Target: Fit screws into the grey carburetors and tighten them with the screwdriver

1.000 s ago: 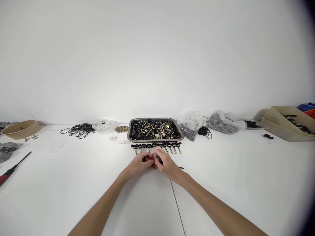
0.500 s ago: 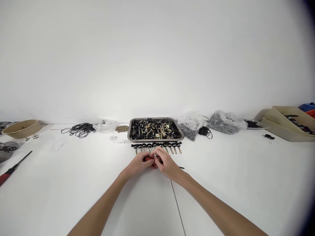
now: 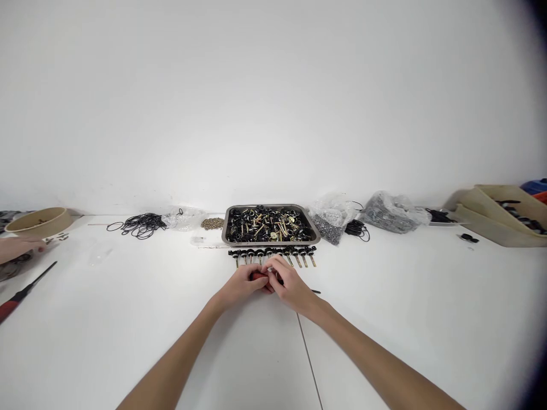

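Note:
My left hand (image 3: pixel 243 285) is closed around a red tool handle (image 3: pixel 258 276), most of it covered by fingers. Against it, my right hand (image 3: pixel 287 282) is closed in a pinch with a small pale bit at the fingertips; what it holds is too hidden to name. A thin dark tip (image 3: pixel 316 291) sticks out past the right hand, and I cannot tell whether it belongs to the red tool. Just beyond both hands runs a row of black parts with brass-coloured stems (image 3: pixel 299 256). Behind the row stands a metal tray (image 3: pixel 228 242) heaped with black and brass parts.
Black cords (image 3: pixel 143 226), a pile of small brass pieces (image 3: pixel 212 223) and plastic bags (image 3: pixel 391 213) line the wall. A red-and-black tool (image 3: pixel 21 295) lies left, near a beige bowl (image 3: pixel 40 225) and another person's hand (image 3: pixel 19 249). Beige bins (image 3: pixel 482 225) stand right.
Another person's hand has come in at the left edge, over the things beside the bowl. My own hands keep nearly the same place and grip.

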Demonstrator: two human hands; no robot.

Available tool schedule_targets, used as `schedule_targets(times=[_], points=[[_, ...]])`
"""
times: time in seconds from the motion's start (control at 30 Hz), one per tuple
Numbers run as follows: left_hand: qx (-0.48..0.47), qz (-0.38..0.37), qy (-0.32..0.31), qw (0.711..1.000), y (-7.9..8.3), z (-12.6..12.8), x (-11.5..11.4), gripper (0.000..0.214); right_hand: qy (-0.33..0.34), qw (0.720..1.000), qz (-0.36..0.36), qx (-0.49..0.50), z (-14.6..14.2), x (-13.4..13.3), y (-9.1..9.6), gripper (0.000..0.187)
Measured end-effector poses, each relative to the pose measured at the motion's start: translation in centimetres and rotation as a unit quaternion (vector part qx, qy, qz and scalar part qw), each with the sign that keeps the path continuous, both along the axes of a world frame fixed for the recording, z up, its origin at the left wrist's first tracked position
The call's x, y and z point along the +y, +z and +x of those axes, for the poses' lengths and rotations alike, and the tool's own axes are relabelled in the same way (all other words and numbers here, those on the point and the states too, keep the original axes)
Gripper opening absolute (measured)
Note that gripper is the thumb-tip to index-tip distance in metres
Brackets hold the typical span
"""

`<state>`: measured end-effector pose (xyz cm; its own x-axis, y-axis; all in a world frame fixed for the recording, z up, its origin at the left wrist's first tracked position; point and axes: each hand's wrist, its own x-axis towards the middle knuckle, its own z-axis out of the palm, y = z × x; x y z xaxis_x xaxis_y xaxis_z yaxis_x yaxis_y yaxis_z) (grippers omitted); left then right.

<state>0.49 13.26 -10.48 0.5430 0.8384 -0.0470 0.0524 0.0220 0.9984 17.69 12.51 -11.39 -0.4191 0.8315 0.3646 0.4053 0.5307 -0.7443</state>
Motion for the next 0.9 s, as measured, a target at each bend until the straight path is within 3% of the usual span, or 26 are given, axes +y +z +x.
schedule_targets(times=[0.63,0.9], points=[[0.011,-0.008,-0.010,1.000,-0.7,0.0,0.4,0.021,-0.006,1.000,0.030,-0.004,-0.1,0.0,-0.2,0.019],[0.015,0.008,-0.012,1.000,-0.3,0.1,0.2,0.026,-0.041,0.987,0.149,0.044,-0.8,-1.1,0.1,0.022]])
